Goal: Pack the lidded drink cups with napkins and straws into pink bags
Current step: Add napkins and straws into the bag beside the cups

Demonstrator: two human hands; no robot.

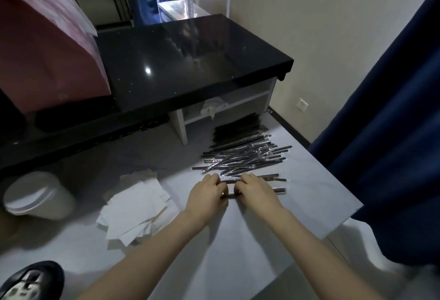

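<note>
Several wrapped black straws lie in a loose pile on the white table. My left hand and my right hand rest side by side at the pile's near edge, fingers curled over a few loose straws. Whether either hand actually grips one is unclear. Left of my hands sits a stack of white napkins. A white lidded cup stands at the far left. A pink bag stands on the black counter at the upper left.
A glossy black counter runs behind the table, with a white shelf under it. A dark blue curtain hangs at the right. A black device lies at the lower left corner.
</note>
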